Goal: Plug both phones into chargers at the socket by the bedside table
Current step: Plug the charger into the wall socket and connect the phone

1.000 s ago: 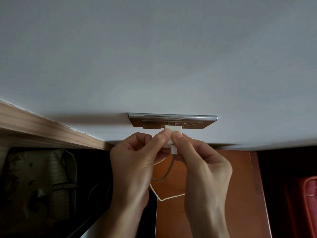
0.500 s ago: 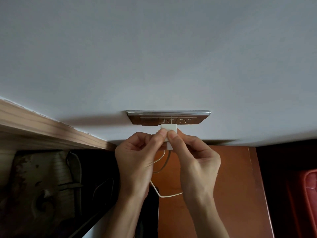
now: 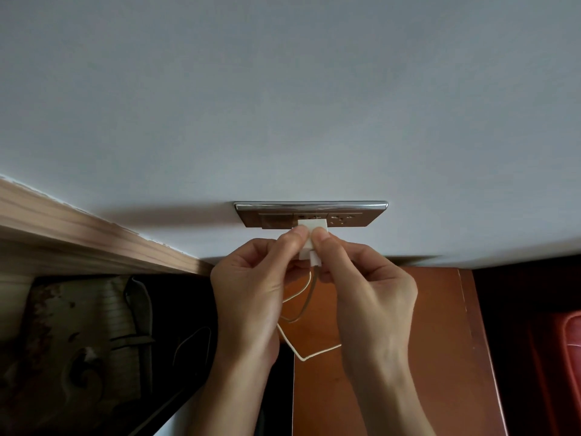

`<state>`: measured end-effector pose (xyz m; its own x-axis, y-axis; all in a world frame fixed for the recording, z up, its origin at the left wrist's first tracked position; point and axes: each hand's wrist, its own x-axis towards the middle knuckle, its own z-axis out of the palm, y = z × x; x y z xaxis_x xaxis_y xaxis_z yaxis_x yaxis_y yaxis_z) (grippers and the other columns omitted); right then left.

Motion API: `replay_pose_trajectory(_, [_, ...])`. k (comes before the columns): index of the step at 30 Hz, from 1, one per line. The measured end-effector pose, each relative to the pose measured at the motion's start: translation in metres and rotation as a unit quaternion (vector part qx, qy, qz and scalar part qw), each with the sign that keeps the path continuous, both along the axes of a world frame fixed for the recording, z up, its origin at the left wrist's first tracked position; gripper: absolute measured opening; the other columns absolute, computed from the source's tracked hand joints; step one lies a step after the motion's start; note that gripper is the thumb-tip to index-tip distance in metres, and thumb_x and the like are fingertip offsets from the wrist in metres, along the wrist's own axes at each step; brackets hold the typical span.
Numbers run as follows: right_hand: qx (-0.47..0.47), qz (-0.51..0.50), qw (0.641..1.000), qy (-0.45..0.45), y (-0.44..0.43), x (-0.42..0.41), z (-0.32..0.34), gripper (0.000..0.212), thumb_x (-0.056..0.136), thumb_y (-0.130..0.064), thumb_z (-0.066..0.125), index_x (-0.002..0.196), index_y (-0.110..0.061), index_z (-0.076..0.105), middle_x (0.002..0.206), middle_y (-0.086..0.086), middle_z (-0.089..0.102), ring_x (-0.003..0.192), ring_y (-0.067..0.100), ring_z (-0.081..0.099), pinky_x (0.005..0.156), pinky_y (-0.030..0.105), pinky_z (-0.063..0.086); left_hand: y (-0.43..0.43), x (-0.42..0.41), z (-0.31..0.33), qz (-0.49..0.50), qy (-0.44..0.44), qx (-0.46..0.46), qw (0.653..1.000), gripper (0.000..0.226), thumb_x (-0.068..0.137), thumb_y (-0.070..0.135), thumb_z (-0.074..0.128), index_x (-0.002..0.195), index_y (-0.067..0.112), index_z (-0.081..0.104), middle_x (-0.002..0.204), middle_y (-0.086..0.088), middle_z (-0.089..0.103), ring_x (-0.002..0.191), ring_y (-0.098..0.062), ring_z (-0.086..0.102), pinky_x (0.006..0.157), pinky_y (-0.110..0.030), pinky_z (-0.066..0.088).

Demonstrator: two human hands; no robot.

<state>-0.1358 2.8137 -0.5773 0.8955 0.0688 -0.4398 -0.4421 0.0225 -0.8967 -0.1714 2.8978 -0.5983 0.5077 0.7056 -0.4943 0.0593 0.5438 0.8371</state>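
No text, brand, number or sign can be read anywhere. The flat chrome-edged metal socket plate (image 3: 309, 214) on the wall is seen at too steep an angle — no markings can be made out — and the small white plastic charger block (image 3: 309, 237) shows plain faces.

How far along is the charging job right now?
Done: nothing visibly finished. In hand: left hand and right hand pinch the white charger against the wall socket, cable trailing over the bedside table. Left: no phone in view.
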Motion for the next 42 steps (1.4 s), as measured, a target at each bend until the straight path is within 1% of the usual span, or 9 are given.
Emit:
replay_pose_trajectory(7, [-0.013, 0.004, 1.0, 0.0, 0.001, 0.006, 0.005, 0.012, 0.077, -0.024, 0.082, 0.066, -0.018, 0.081, 0.064, -0.006, 0.076, 0.057, -0.003, 0.067, 0.055, 0.006, 0.047, 0.012, 0.002, 0.0, -0.067, 0.011, -0.01, 0.998, 0.024, 0.069, 0.023, 0.081, 0.073, 0.0, 0.076, 0.07, -0.013, 0.075, 0.063, -0.018, 0.073, 0.058, -0.022, 0.057])
replay_pose_trajectory(11, [-0.005, 0.004, 1.0, 0.005, 0.001, 0.004, -0.001, 0.009, 0.075, -0.026, 0.081, 0.07, -0.02, 0.082, 0.073, -0.006, 0.079, 0.069, 0.001, 0.073, 0.063, 0.008, 0.051, 0.013, 0.001, -0.004, -0.072, -0.003, 0.006, 0.997, 0.038, 0.062, 0.023, 0.091, 0.066, -0.005, 0.067, 0.071, -0.017, 0.073, 0.068, -0.022, 0.073, 0.064, -0.028, 0.061])
replay_pose_trajectory(14, [0.014, -0.016, 1.0, 0.001, 0.002, -0.001, -0.008, 0.006, 0.076, -0.022, 0.082, 0.073, -0.017, 0.082, 0.078, -0.003, 0.08, 0.073, 0.004, 0.075, 0.064, 0.01, 0.052, 0.009, -0.001, -0.012, -0.049, -0.015, 0.028, 0.998, 0.054, 0.063, 0.026, 0.086, 0.068, -0.016, 0.053, 0.069, -0.019, 0.067, 0.069, -0.024, 0.07, 0.07, -0.036, 0.06])
replay_pose_trajectory(19, [0.04, -0.038, 0.998, -0.007, 0.005, -0.006, -0.019, 0.005, 0.078, -0.018, 0.083, 0.076, -0.013, 0.082, 0.084, 0.0, 0.081, 0.077, 0.006, 0.076, 0.065, 0.009, 0.052, 0.009, -0.002, -0.022, -0.048, -0.012, 0.066, 0.997, 0.032, 0.061, 0.033, 0.086, 0.057, 0.009, 0.064, 0.066, -0.013, 0.069, 0.07, -0.026, 0.068, 0.078, -0.046, 0.055])
replay_pose_trajectory(22, [0.053, -0.041, 0.998, -0.011, 0.006, -0.008, -0.02, 0.006, 0.08, -0.019, 0.082, 0.079, -0.013, 0.082, 0.085, -0.001, 0.081, 0.078, 0.006, 0.076, 0.065, 0.009, 0.052, 0.01, -0.003, -0.023, -0.048, -0.018, 0.071, 0.996, 0.032, 0.062, 0.032, 0.087, 0.058, 0.01, 0.064, 0.071, -0.02, 0.068, 0.073, -0.032, 0.067, 0.08, -0.05, 0.055])
replay_pose_trajectory(28, [0.059, -0.037, 0.997, -0.013, 0.004, -0.012, -0.023, 0.008, 0.082, -0.023, 0.081, 0.081, -0.016, 0.082, 0.089, 0.001, 0.081, 0.086, 0.014, 0.077, 0.078, 0.022, 0.059, 0.005, -0.007, -0.022, -0.057, -0.013, 0.098, 0.993, 0.033, 0.063, 0.037, 0.086, 0.06, 0.01, 0.066, 0.067, -0.012, 0.073, 0.068, -0.023, 0.073, 0.072, -0.036, 0.061])
replay_pose_trajectory(35, [0.071, -0.032, 0.997, -0.008, 0.002, -0.016, -0.029, 0.005, 0.082, -0.023, 0.081, 0.08, -0.019, 0.082, 0.087, -0.003, 0.081, 0.083, 0.01, 0.077, 0.07, 0.014, 0.055, 0.001, -0.012, -0.027, -0.042, -0.01, 0.101, 0.994, 0.032, 0.066, 0.034, 0.086, 0.06, 0.009, 0.066, 0.066, -0.008, 0.074, 0.068, -0.02, 0.073, 0.078, -0.04, 0.061])
replay_pose_trajectory(39, [0.068, -0.028, 0.997, -0.017, 0.0, -0.015, -0.032, 0.007, 0.083, -0.022, 0.08, 0.082, -0.015, 0.082, 0.088, -0.002, 0.081, 0.084, 0.007, 0.076, 0.069, 0.011, 0.054, 0.001, -0.011, -0.03, -0.039, -0.016, 0.098, 0.994, 0.044, 0.073, 0.028, 0.085, 0.07, -0.009, 0.062, 0.065, -0.008, 0.072, 0.065, -0.018, 0.072, 0.069, -0.033, 0.061])
replay_pose_trajectory(42, [0.069, -0.022, 0.997, -0.023, 0.0, -0.014, -0.033, 0.007, 0.084, -0.021, 0.079, 0.081, -0.014, 0.081, 0.087, -0.003, 0.081, 0.085, 0.005, 0.076, 0.07, 0.01, 0.053, 0.002, -0.012, -0.031, -0.037, -0.017, 0.103, 0.994, 0.031, 0.079, 0.021, 0.084, 0.065, 0.001, 0.065, 0.064, -0.008, 0.072, 0.065, -0.018, 0.073, 0.068, -0.031, 0.06])
